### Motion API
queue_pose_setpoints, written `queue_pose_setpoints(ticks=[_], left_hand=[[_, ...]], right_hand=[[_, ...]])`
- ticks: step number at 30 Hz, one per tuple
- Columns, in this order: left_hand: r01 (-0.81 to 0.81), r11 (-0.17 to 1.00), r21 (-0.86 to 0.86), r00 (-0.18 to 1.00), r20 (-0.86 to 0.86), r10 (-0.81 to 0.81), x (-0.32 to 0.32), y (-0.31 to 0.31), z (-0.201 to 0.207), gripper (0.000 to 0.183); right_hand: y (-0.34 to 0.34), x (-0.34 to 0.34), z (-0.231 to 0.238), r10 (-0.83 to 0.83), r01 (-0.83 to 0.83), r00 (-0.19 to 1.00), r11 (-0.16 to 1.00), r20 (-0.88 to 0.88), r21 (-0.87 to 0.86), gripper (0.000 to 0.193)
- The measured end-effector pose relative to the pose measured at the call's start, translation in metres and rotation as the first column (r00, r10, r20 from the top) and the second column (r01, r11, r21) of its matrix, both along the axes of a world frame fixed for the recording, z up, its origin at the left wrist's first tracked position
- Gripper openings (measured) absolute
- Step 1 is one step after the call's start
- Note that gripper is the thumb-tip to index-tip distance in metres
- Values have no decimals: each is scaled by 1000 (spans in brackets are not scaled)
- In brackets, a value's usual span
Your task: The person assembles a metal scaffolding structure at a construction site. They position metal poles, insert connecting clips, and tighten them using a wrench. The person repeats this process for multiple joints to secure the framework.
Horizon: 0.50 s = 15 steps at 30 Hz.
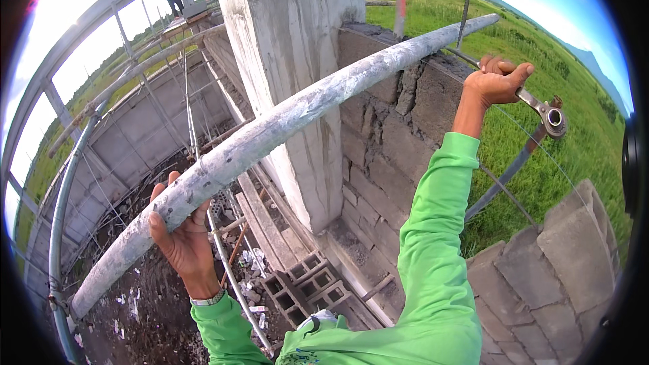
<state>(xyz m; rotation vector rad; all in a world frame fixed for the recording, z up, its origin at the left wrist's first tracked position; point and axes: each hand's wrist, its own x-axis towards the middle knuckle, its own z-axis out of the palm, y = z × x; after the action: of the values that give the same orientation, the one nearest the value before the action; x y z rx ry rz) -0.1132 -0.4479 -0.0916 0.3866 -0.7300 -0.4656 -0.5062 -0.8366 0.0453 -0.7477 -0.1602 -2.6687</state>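
Left hand (181,236) grips the grey pipe (284,125) from below; right hand (497,81) is closed around a ratchet wrench (543,111).

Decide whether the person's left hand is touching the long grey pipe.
Touching. The head view shows the left hand gripping the grey pipe from below, fingers curled over its top edge.

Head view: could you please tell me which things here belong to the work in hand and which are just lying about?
In hand:
- pipe, gripped from below by the left hand
- ratchet wrench, held by the right hand

Lying about:
- hollow blocks on the ground
- rubble near them
- block wall and concrete column, simply standing
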Motion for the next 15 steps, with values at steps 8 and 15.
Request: queue_pose_setpoints(ticks=[8, 15], left_hand=[[-33, 998, 54, 999, -9, 33, -5, 1, 2, 66], [-43, 995, 91, 999, -7, 44, -7, 4, 5, 66]], right_hand=[[-6, -3, -8, -41, 41, 999, 996, 0, 84, 61], [-18, 5, -6, -137, 137, 991, 985, -9, 107, 63]])
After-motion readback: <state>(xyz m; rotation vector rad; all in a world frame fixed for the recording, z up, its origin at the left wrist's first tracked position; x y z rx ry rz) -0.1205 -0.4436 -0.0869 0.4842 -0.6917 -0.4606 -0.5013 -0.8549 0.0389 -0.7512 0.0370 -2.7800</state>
